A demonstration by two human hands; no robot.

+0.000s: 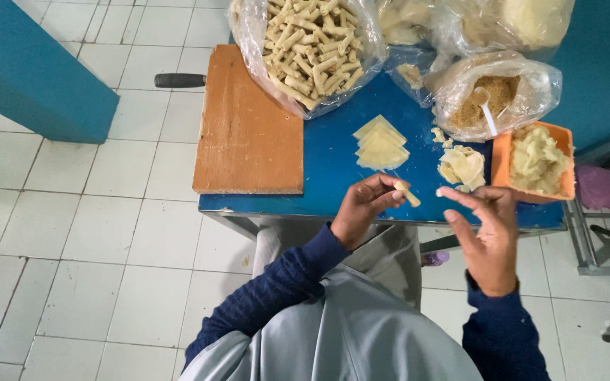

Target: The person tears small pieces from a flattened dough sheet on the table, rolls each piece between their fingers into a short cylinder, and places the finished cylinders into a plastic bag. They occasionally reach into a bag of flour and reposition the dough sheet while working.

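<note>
My left hand (363, 209) pinches a small rolled pastry stick (407, 194) between fingertips above the front edge of the blue table (333, 162). My right hand (487, 236) is open beside it, fingers spread, holding nothing. Just beyond lie a stack of thin triangular dough sheets (381, 143) and a small pile of folded wrappers (462, 166). An orange tray (500, 159) of pale filling sits to the right.
A wooden board (247, 127) covers the table's left part. A clear bag of finished rolls (312, 46) stands at the back, and a bag of brown crumbs with a white spoon (492, 95) lies beside it. White tiled floor lies to the left.
</note>
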